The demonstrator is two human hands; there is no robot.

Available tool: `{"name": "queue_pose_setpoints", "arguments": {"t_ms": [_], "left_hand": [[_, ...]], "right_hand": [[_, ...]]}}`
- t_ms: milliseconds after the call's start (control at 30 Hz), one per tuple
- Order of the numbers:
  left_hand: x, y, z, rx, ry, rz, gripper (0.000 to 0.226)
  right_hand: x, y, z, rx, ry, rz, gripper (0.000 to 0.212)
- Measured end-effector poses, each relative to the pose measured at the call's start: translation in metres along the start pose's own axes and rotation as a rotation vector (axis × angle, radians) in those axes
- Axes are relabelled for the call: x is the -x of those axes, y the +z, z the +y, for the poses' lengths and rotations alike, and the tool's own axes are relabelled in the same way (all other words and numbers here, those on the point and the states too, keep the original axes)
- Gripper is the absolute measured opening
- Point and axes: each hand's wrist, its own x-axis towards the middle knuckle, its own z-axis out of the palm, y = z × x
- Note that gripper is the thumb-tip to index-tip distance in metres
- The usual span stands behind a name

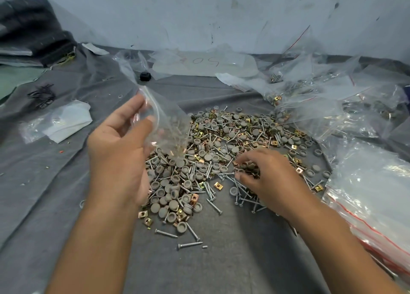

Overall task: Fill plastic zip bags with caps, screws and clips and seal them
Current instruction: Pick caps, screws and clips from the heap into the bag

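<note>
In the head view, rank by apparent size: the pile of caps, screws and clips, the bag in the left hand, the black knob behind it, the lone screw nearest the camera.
1. Pile
2. Bag, held by the left hand
3 and 4. Black knob and lone screw: too close to rank, and the screw sits nearer.

Bag (164, 125) in left hand (119, 158): blurred; we cannot count or sort the few pieces inside.
Right hand (266, 176): fingertips buried in the pile (221, 142); what they grip we cannot tell.
Filled bags (332, 98), right: contents too glare-washed to sort.
Stack of red-striped bags (375, 196): cut off by the right edge.
Dark bundle (33, 27), top left: cut by the edge, unidentifiable.
Writing on the far sheet (204, 64): too faint for us to read.
</note>
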Motion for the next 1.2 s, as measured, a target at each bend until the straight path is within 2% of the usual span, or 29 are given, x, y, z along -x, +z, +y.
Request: {"name": "queue_pose_setpoints", "arguments": {"t_ms": [67,200,300,367,467,600,667,800,867,967,1033,1100,1200], "left_hand": [[-0.005,-0.003,0.000,0.098,-0.118,-0.013,0.031],[-0.010,-0.009,0.007,0.251,-0.221,-0.032,0.037],[-0.017,-0.014,0.010,0.391,-0.301,0.024,0.011],[-0.021,-0.019,0.012,0.505,-0.376,0.055,0.010],[-0.024,-0.024,0.014,0.605,-0.467,0.047,0.009],[-0.026,-0.028,0.013,0.651,-0.532,0.038,0.032],[-0.026,-0.029,0.015,0.674,-0.559,0.040,0.036],[-0.028,-0.028,0.014,0.706,-0.470,0.065,0.017],[-0.025,-0.027,0.014,0.492,-0.296,0.111,0.018],[-0.014,-0.027,0.010,-0.244,0.151,0.134,0.032],[-0.007,-0.024,0.001,-0.704,0.414,0.015,0.037],[-0.004,-0.019,-0.010,-0.957,0.480,-0.121,0.039],[-0.002,-0.013,-0.019,-1.105,0.470,-0.263,0.040]], "right_hand": [[0.000,0.004,-0.006,0.013,-0.040,-0.044,0.026],[-0.002,0.012,-0.016,0.091,-0.116,-0.109,0.032],[-0.002,0.013,-0.018,0.158,-0.145,-0.094,0.018],[-0.001,0.013,-0.019,0.160,-0.152,-0.092,0.008],[0.000,0.012,-0.020,0.172,-0.153,-0.102,0.007],[0.001,0.011,-0.020,0.204,-0.145,-0.116,0.007],[0.001,0.011,-0.020,0.198,-0.137,-0.120,0.008],[0.003,0.013,-0.018,0.197,-0.153,0.015,0.016],[0.004,0.009,-0.016,0.144,-0.140,-0.017,0.012],[0.005,0.003,-0.013,0.171,-0.132,-0.208,0.019],[0.007,0.001,-0.015,0.171,-0.133,-0.210,0.011],[0.008,0.001,-0.016,0.147,-0.139,-0.176,0.007],[0.006,0.002,-0.013,0.132,-0.125,-0.142,0.013]]}}
